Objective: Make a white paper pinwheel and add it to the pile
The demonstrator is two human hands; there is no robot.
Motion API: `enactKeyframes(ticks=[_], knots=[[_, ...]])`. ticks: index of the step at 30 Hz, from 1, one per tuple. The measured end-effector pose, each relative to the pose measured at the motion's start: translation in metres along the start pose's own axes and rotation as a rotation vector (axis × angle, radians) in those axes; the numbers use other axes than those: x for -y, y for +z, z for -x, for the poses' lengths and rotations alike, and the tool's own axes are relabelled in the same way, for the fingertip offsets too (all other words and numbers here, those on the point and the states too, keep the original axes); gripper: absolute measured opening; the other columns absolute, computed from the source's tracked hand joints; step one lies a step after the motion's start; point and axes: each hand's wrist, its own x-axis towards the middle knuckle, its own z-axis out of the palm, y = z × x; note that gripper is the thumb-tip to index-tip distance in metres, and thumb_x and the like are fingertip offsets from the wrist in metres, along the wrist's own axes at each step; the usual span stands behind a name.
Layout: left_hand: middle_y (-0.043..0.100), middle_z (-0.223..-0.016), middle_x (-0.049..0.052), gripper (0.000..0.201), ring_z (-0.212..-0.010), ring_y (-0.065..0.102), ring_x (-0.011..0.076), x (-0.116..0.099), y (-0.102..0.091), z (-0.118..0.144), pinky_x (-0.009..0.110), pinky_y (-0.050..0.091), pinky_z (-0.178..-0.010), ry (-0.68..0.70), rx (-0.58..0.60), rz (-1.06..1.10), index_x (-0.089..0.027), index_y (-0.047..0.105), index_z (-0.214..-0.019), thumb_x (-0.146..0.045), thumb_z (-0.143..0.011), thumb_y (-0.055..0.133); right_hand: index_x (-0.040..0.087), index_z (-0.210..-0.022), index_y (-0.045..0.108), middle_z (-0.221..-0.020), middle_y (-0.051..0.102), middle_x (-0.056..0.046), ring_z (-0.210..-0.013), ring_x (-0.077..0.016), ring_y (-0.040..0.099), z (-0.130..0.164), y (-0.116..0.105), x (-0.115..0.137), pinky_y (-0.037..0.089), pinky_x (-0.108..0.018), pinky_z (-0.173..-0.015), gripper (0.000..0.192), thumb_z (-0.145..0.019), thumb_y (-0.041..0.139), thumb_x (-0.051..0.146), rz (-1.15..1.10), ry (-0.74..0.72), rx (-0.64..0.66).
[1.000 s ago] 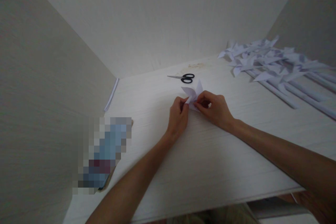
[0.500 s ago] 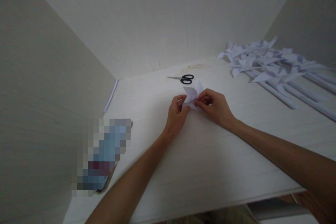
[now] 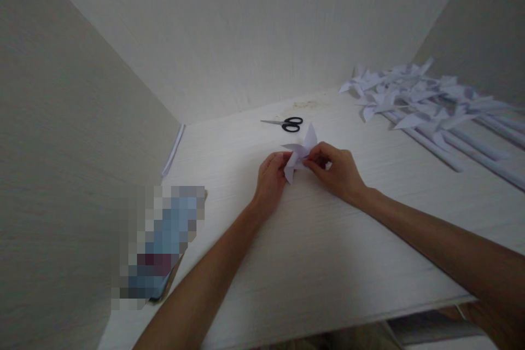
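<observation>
A white paper pinwheel [image 3: 302, 152], its pointed blades curled and spread, is held between my two hands just above the white table. My right hand [image 3: 334, 167] pinches it near the centre, thumb and index finger pressed together from the right side. At the left side of the pinwheel is my left hand [image 3: 271, 178], with fingers closed at its edge and partly hidden behind the blades. Black-handled scissors [image 3: 290, 123] lie on the table just beyond the hands, blades pointing left.
Several finished paper pinwheels [image 3: 410, 93] on rolled paper sticks [image 3: 471, 145] are heaped at the right. A thin white paper roll [image 3: 173, 149] lies along the left wall. A phone [image 3: 168, 246], its screen blurred out, rests at the left. Panels surround the table [image 3: 311, 268].
The pinwheel has been turned a little, and one blade now points down toward me. My left hand has shifted slightly left, its thumb moved up; my right hand keeps its pinch.
</observation>
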Motion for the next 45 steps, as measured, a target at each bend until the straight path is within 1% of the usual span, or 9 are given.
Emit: enactKeyframes(ticks=[4, 9, 12, 16, 20, 24, 29, 34, 45], knots=[[0.057, -0.063, 0.000, 0.006, -0.059, 0.053, 0.0086, -0.0014, 0.0003, -0.0003, 0.022, 0.040, -0.058, -0.050, -0.027, 0.055, -0.013, 0.054, -0.065, -0.013, -0.068, 0.049, 0.017, -0.067, 0.052, -0.057, 0.058, 0.001, -0.049, -0.0095, 0.050, 0.0001, -0.0013, -0.0001, 0.038, -0.021, -0.048, 0.007, -0.070, 0.058, 0.019, 0.039, -0.029, 0.025], [0.056, -0.064, 0.000, 0.007, -0.061, 0.052, 0.0082, -0.0018, 0.0015, 0.0005, 0.021, 0.039, -0.058, -0.034, -0.027, 0.079, -0.014, 0.049, -0.061, -0.015, -0.068, 0.051, 0.017, -0.069, 0.053, -0.058, 0.059, 0.001, -0.049, -0.0096, 0.050, 0.0006, -0.0011, 0.0002, 0.037, -0.021, -0.049, 0.005, -0.071, 0.057, 0.018, 0.063, -0.063, 0.055], [0.052, -0.060, -0.002, 0.008, -0.058, 0.049, 0.0071, -0.0015, 0.0006, 0.0005, 0.020, 0.037, -0.056, -0.041, -0.045, 0.052, -0.014, 0.048, -0.060, -0.014, -0.067, 0.054, 0.017, -0.070, 0.054, -0.059, 0.059, 0.001, -0.049, -0.0092, 0.049, 0.0013, -0.0006, 0.0005, 0.037, -0.021, -0.049, 0.004, -0.072, 0.057, 0.018, 0.087, -0.092, 0.079], [0.053, -0.061, -0.003, 0.005, -0.058, 0.048, 0.0066, -0.0019, -0.0007, 0.0003, 0.019, 0.036, -0.056, -0.056, -0.039, 0.057, -0.014, 0.052, -0.065, -0.010, -0.063, 0.055, 0.017, -0.070, 0.054, -0.060, 0.060, 0.000, -0.050, -0.0098, 0.050, 0.0014, -0.0004, 0.0003, 0.037, -0.021, -0.050, 0.004, -0.073, 0.055, 0.019, 0.120, -0.111, 0.112], [0.057, -0.069, -0.001, 0.022, -0.065, 0.052, 0.0089, -0.0026, -0.0003, -0.0011, 0.022, 0.038, -0.065, -0.112, 0.006, 0.084, -0.012, 0.058, -0.079, -0.006, -0.060, 0.051, 0.017, -0.070, 0.054, -0.060, 0.060, 0.000, -0.051, -0.0101, 0.051, 0.0015, -0.0006, -0.0004, 0.037, -0.021, -0.050, 0.005, -0.074, 0.053, 0.019, 0.144, -0.126, 0.141], [0.059, -0.067, 0.000, 0.021, -0.067, 0.054, 0.0106, -0.0017, 0.0003, -0.0033, 0.024, 0.039, -0.070, -0.142, 0.038, 0.101, -0.012, 0.061, -0.078, -0.009, -0.060, 0.050, 0.017, -0.070, 0.053, -0.063, 0.060, -0.001, -0.052, -0.0099, 0.051, 0.0027, 0.0001, -0.0010, 0.037, -0.020, -0.051, 0.007, -0.076, 0.050, 0.019, 0.175, -0.159, 0.176], [0.062, -0.067, 0.002, 0.018, -0.067, 0.056, 0.0115, 0.0006, 0.0023, -0.0032, 0.025, 0.039, -0.071, -0.104, 0.028, 0.065, -0.011, 0.064, -0.076, -0.017, -0.063, 0.054, 0.017, -0.072, 0.053, -0.065, 0.060, -0.002, -0.054, -0.0108, 0.052, 0.0032, 0.0016, -0.0007, 0.037, -0.021, -0.053, 0.007, -0.076, 0.048, 0.018, 0.221, -0.172, 0.194], [0.063, -0.066, 0.002, 0.017, -0.064, 0.056, 0.0103, 0.0022, 0.0043, -0.0017, 0.024, 0.039, -0.069, -0.081, -0.020, 0.023, -0.012, 0.066, -0.075, -0.016, -0.063, 0.054, 0.016, -0.071, 0.052, -0.064, 0.058, -0.003, -0.055, -0.0120, 0.052, 0.0043, 0.0015, 0.0005, 0.037, -0.022, -0.054, 0.009, -0.076, 0.046, 0.019, 0.269, -0.192, 0.210], [0.066, -0.077, 0.003, 0.015, -0.068, 0.056, 0.0106, 0.0029, 0.0082, 0.0001, 0.023, 0.040, -0.067, -0.006, -0.110, -0.029, -0.015, 0.069, -0.071, -0.019, -0.062, 0.057, 0.016, -0.071, 0.052, -0.064, 0.058, -0.003, -0.055, -0.0121, 0.051, 0.0053, 0.0008, 0.0008, 0.036, -0.022, -0.054, 0.008, -0.075, 0.045, 0.018, 0.283, -0.220, 0.179]])
